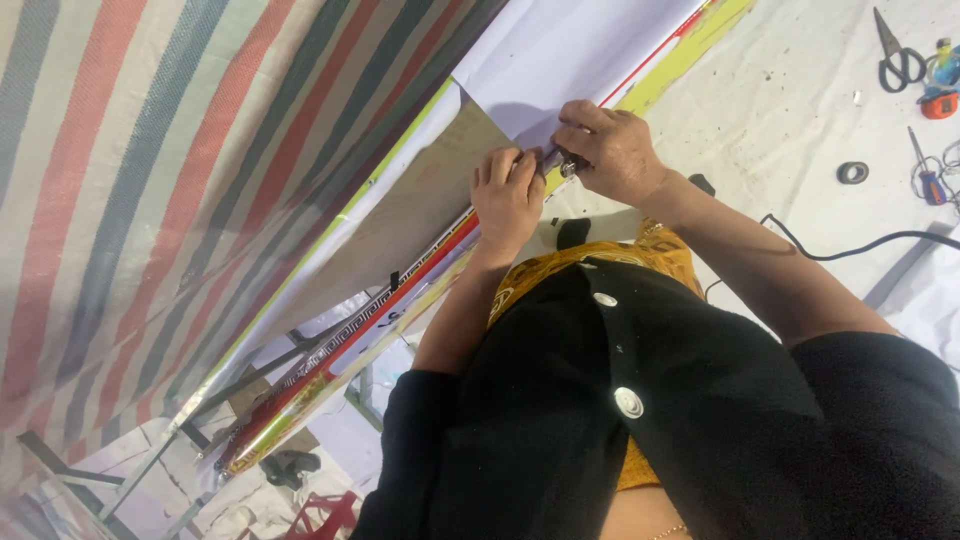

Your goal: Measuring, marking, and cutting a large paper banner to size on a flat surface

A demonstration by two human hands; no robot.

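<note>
Hands together at the edge of a printed banner sheet [400, 215], both closed. Left hand [508, 197] curled into a loose fist, knuckles up, fingertips pressed on the sheet's edge just beside the right hand. Right hand [612, 148] closed, fingers pinched around a small dark metal tool [562, 163], only its tip visible between the two hands; kind of tool not clear. Tool tip touching the banner's border where a red strip [420, 268] and a yellow-green strip [690, 45] run along the sheet.

Banner sheet stretched diagonally across the view, pale beige face on one side, white backing [570, 50] beyond the hands. Striped tarpaulin [150, 150] in red, grey-green and white filling the left side of the view, lying against the banner's far edge. Black cardigan [600, 420] with white buttons over an orange patterned top [640, 255] close to the camera, sleeves pushed up past the forearms.

White work surface [800, 120] on the right, speckled with dirt. Scissors [898, 55] near the top right corner, well apart from the hands. Roll of black tape [852, 172] and a screwdriver [928, 175] near each other further right. Black cable [860, 245] trailing across the surface behind the right forearm. Red plastic stool [330, 515] at the bottom, partly hidden.
</note>
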